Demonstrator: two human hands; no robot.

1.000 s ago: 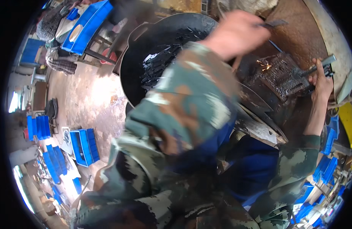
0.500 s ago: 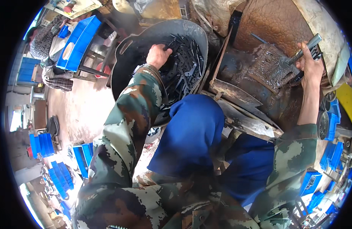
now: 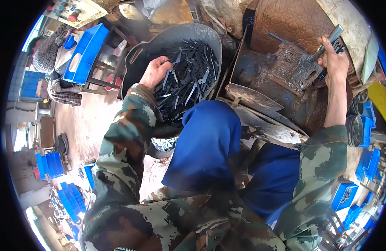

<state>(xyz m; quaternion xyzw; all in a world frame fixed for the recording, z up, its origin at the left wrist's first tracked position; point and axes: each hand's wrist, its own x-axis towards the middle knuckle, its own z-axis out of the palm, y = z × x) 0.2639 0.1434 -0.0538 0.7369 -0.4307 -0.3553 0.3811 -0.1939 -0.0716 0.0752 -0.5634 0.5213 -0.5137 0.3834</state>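
Over the left side of a big dark tub (image 3: 136,79) is my left hand (image 3: 155,72). Its fingers are curled together at the edge of a heap of thin black metal strips (image 3: 193,79); whatever lies in the fingertips is hidden. My right hand (image 3: 335,62) is closed around a grey metal pipe (image 3: 336,34) that slants down to a brown, wet, sludge-covered block (image 3: 291,69). Several dark strips (image 3: 338,47) show beside the pipe at my right fingers. The block sits in a rusty, oily metal trough (image 3: 253,95).
My blue-covered knee (image 3: 212,138) stands between tub and trough. A bent metal plate (image 3: 268,121) edges the trough's near side. Blue bins (image 3: 85,54) stand on a rack at the left, others (image 3: 343,196) at the right. A person (image 3: 48,50) is at the far left.
My left hand has drawn back left and slightly nearer, uncovering more of the strips. My right hand keeps its hold on the pipe. The whole view has shifted a little.
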